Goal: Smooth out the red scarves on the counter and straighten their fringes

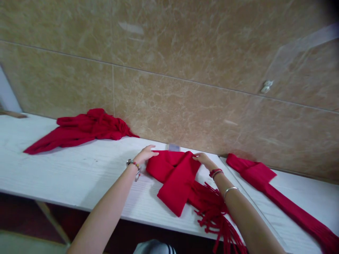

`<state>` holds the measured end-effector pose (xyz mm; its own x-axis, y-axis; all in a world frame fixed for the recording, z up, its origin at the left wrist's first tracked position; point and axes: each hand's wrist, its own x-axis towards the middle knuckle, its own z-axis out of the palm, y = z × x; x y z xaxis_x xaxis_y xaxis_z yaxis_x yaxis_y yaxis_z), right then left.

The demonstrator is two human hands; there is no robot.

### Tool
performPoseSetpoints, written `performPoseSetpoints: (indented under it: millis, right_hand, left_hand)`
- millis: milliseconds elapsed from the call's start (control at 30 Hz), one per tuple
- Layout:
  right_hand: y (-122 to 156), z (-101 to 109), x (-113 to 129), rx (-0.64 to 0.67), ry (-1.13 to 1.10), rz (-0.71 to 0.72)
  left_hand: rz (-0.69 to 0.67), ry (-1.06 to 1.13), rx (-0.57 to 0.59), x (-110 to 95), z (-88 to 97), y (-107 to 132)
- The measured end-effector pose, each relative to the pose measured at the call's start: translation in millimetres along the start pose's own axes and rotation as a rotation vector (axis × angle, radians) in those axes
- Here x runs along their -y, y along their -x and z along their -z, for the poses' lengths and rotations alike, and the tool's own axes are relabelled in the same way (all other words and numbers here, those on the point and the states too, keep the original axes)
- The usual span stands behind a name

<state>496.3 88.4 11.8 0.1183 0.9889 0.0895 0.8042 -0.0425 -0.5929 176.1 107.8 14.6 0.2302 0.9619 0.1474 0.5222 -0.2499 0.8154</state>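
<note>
A red scarf (172,187) lies on the white tabletop with its two ends crossed over each other. Its fringe spreads to the lower right and hangs past the front edge. At the scarf's upper left corner is my left hand (145,154), thumb on the cloth and fingers stretched apart from it. My right hand (203,159) pinches the fabric at the upper right corner. Both wrists wear bracelets. A small clear object (174,147) sits just behind the scarf's top edge, partly hidden by it.
To the left, a crumpled red cloth (90,128) rests against the marbled tile wall (169,77). Another red scarf (280,197), folded long, lies on the right beyond a seam in the tabletop (71,173). A small whitish fixture (267,86) is on the wall.
</note>
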Motion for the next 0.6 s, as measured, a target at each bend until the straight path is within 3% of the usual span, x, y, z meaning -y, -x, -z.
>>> performPoseSetpoints:
  millis: [167,333,400,467,533,600]
  right_hand:
    - [12.4,16.6,-21.9,0.115,-0.14,0.01]
    - [16.2,13.5,-26.1,0.016,-0.01,-0.029]
    - [15.3,11.2,-21.9,-0.031,0.034,-0.043]
    - [17.7,12.6,-16.5,-0.079,0.07,-0.018]
    - [25.3,16.0,-11.5,-0.139,0.138,0.089]
    - [36.6,17.6,-8.7,-0.167,0.199,0.245]
  left_hand:
    - [0.019,0.164,-0.064,-5.4,1.9,0.6]
    - [0.062,-0.065,-0.188,-3.3,-13.9,-0.7]
    - [0.005,-0.179,-0.253,-7.8,-15.5,2.1]
    - [-0.166,-0.308,-0.288,-18.4,-14.7,8.0]
    - [-0.38,-0.351,-0.17,-33.6,-15.6,17.5]
    - [-0.502,-0.332,0.115,-49.2,-21.1,29.7]
